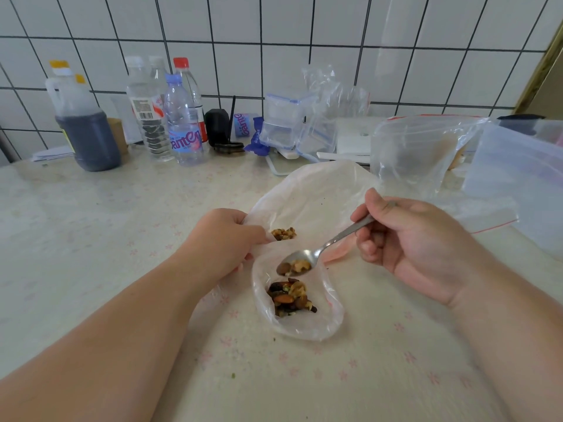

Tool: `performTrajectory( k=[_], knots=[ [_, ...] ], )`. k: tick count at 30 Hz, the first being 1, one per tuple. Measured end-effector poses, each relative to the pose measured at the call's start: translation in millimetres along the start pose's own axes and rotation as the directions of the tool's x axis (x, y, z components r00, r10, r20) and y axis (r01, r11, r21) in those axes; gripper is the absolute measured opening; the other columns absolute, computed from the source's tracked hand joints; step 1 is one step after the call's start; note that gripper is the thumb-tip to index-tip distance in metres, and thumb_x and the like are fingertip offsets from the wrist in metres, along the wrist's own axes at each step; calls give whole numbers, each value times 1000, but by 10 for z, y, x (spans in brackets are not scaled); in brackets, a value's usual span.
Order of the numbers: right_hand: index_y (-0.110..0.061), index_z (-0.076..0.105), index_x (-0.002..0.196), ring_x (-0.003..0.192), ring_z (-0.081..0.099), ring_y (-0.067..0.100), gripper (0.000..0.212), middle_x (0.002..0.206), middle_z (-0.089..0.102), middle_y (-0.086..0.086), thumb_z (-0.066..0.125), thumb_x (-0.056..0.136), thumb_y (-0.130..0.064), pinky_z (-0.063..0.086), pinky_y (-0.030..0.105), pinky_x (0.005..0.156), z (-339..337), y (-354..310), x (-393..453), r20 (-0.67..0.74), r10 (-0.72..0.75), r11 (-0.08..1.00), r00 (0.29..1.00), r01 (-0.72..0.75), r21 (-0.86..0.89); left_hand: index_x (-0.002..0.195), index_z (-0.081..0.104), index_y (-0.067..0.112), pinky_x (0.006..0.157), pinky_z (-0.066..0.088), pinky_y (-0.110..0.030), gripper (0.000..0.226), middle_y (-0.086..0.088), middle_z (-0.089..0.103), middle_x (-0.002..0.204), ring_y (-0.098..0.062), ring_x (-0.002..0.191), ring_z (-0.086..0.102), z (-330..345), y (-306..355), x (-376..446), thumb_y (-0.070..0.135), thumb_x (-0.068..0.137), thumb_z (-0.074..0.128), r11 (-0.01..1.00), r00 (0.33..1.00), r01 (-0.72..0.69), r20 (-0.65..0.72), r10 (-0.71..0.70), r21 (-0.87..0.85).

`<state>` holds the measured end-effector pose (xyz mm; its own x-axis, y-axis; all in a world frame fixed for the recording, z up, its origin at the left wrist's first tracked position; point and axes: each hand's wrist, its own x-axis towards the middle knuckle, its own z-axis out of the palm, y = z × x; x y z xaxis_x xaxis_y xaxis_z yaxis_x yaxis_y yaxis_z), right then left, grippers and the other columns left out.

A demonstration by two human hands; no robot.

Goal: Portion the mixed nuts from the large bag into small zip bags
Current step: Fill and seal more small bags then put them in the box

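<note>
Now: left hand (227, 239) pinches bag (304, 327) | right hand (417, 242) grips spoon (307, 257) | bottle (184, 123) "Ganten"

White square tiles with dark grout cover the wall (304, 32) across the top of the frame. Below it, a pale worktop (91, 226) with a faint pink flower print fills the lower frame. A yellowish door frame (540, 71) edges the upper right. Light is soft and even.

Pale floral-cloth table (91, 239): nut bags (304, 324), water bottles (182, 123), dark jug (86, 135), stacked containers (283, 123) along wall
</note>
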<state>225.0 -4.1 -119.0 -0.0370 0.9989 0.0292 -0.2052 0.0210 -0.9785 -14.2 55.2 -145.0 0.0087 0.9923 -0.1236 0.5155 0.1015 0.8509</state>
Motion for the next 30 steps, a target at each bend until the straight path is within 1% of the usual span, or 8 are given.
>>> performTrajectory(
  k=[3,7,9,11,15,20,25,30],
  knots=[
    [-16,73,72,56,55,16,29,63,61,4,63,82,-42,48,22,53,-8,19,-36,123,-139,968,983,161,-194,83,79,22,67,61,-35,18,-6,79,80,-20,64,68,3,-7,13,38,76,83,1000,1000,0,7,0,-4],
    [-20,73,82,64,61,16,35,75,67,10,61,90,-52,49,21,62,5,-7,-97,354,-261,867,898,380,-323,81,79,28,51,56,-24,13,-3,78,78,-15,59,66,6,-34,40,39,75,83,1000,1000,-14,4,14,-11],
    [-18,74,80,61,60,15,35,71,65,9,67,87,-52,49,21,60,0,-26,-100,259,-310,890,915,375,-261,79,78,35,48,54,-21,6,0,78,76,-15,57,68,3,-45,38,38,76,82,999,999,-42,4,42,-19],
    [-20,74,75,56,58,13,31,64,64,3,67,90,-46,47,20,54,-6,-22,-81,18,-366,899,930,359,-250,80,76,42,49,56,-22,8,5,77,75,-19,61,73,5,-45,28,37,76,82,997,997,-73,3,73,-23],
    [-31,72,76,53,63,5,25,64,71,-5,59,95,-42,52,22,54,23,94,-12,-353,-422,850,835,229,-474,83,71,47,49,58,-25,17,20,74,73,-6,61,72,7,-22,31,35,79,82,994,995,-95,-19,94,-46],
    [-24,67,73,56,67,7,29,64,72,-8,56,96,-36,58,45,72,114,224,11,-277,-349,773,895,107,-626,79,61,54,38,43,-10,27,35,67,73,12,62,64,11,12,-19,34,84,77,987,987,-155,-54,153,-36],
    [-27,65,73,56,67,5,29,62,71,-12,52,96,-38,56,37,67,130,274,14,-225,-361,714,905,113,-690,92,68,49,46,49,-16,21,31,69,82,12,70,64,49,-17,-19,29,94,61,974,969,-226,-98,225,-4],
    [-19,67,77,55,69,10,26,62,72,-4,54,98,-24,53,30,58,124,328,80,-356,-244,841,902,15,-540,92,64,51,43,47,-11,15,35,67,81,12,68,65,51,-13,-32,36,93,65,973,973,-226,-58,223,-50]
  ],
)
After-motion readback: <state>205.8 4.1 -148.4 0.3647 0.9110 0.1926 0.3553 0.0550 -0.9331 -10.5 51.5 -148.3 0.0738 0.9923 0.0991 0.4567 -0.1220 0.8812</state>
